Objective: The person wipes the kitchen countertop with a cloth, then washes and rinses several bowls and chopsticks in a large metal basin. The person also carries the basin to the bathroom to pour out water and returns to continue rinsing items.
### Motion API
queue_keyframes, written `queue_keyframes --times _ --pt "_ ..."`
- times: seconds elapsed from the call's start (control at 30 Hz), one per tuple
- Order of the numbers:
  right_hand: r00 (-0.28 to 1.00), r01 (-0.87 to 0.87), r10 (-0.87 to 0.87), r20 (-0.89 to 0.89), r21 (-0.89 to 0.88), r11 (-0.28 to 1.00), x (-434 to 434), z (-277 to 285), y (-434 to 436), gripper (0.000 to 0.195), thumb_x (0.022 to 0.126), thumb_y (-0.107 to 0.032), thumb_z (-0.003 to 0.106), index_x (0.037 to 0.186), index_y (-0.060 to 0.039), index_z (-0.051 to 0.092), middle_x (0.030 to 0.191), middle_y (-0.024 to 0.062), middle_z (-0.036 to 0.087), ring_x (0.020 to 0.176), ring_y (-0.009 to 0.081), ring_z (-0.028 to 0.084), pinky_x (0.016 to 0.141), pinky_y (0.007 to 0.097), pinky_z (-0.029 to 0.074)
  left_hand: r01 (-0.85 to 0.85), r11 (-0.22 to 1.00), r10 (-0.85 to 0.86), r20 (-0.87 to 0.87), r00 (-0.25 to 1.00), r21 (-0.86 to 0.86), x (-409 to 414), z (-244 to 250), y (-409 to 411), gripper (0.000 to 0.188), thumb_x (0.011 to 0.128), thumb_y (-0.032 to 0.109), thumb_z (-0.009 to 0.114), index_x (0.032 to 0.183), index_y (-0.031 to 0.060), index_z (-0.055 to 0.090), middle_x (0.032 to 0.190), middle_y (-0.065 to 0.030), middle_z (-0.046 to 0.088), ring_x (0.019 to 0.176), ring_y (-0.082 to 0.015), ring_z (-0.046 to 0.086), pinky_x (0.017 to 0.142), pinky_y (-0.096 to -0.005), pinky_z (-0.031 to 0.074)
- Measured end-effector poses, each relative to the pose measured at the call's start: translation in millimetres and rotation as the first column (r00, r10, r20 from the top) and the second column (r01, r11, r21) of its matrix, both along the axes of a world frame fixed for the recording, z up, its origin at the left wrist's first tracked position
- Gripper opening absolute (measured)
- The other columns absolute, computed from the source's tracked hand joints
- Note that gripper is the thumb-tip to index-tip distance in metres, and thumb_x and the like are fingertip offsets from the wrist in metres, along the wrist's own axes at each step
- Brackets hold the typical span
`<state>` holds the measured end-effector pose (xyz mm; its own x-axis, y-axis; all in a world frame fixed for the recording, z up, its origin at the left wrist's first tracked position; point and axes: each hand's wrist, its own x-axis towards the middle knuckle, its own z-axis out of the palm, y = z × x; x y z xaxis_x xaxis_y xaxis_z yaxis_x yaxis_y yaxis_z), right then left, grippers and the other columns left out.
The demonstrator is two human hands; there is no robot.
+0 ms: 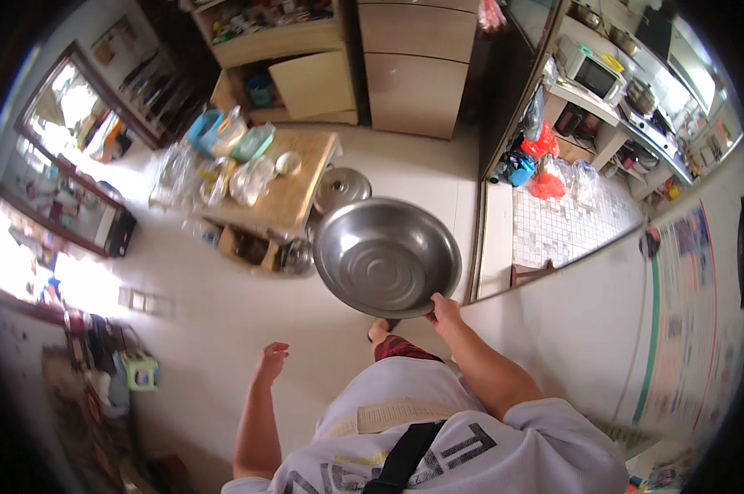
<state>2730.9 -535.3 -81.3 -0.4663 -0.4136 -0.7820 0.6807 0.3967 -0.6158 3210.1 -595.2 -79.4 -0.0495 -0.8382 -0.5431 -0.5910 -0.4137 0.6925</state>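
A wide stainless steel basin (384, 272) is held out before me, and its inside shows nothing in it. My right hand (444, 312) grips the basin's near right rim, with the thumb over the edge and the other fingers mostly hidden beneath. Away from the basin, my left hand (273, 359) hangs in the air at the lower left, its fingers partly curled with nothing seen between them. Below the basin one foot in a dark slipper (381, 330) shows on the floor.
A wooden table (313, 167) with plastic bags and containers stands ahead to the left. Beside it is a lidded metal pot (342, 188); a cardboard box (248, 247) sits nearer. A doorway at right opens onto a kitchen with a microwave (594, 74). A green stool (141, 370) stands far left.
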Motion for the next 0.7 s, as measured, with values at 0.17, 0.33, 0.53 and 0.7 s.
queue_keyframes --times 0.17,0.33,0.53,0.7 --pt "0.982 0.141 -0.157 0.108 0.142 0.980 -74 -1 -112 0.015 0.091 -0.009 0.053 0.093 0.0066 0.055 0.083 0.0173 0.058 0.058 0.0308 0.062 0.048 0.0342 0.059 0.054 0.971 -0.029 -0.110 0.994 0.235 -70 -43 -98 0.020 0.092 0.011 0.048 0.099 0.0013 0.064 0.087 -0.0088 0.068 0.071 -0.0166 0.065 0.057 -0.0284 0.050" --pt "0.909 0.359 -0.373 0.187 0.105 0.927 -196 -1 -153 0.018 0.094 -0.011 0.047 0.096 0.0061 0.053 0.081 0.0152 0.055 0.057 0.0262 0.059 0.054 0.0363 0.060 0.240 0.667 -0.187 -0.153 0.970 0.705 -129 -80 -192 0.017 0.085 0.022 0.061 0.094 0.0076 0.066 0.091 -0.0073 0.066 0.087 -0.0208 0.065 0.066 -0.0388 0.053" --pt "0.761 0.628 -0.635 0.135 0.094 0.773 -358 6 -178 0.023 0.093 -0.014 0.049 0.100 0.0070 0.055 0.089 0.0166 0.059 0.060 0.0280 0.065 0.049 0.0317 0.058 0.367 0.627 -0.636 0.180 0.750 0.687 -324 -85 -370 0.023 0.086 0.027 0.058 0.093 0.0072 0.069 0.091 -0.0109 0.068 0.089 -0.0245 0.066 0.072 -0.0403 0.052" --pt "0.535 0.845 -0.833 -0.142 0.077 0.529 -457 29 -161 0.022 0.093 -0.014 0.052 0.094 0.0069 0.058 0.091 0.0160 0.064 0.070 0.0274 0.068 0.057 0.0340 0.062 0.613 0.438 -0.897 0.279 0.343 0.657 -536 -90 -534 0.029 0.087 0.031 0.055 0.093 0.0069 0.071 0.091 -0.0140 0.069 0.090 -0.0276 0.067 0.076 -0.0415 0.052"
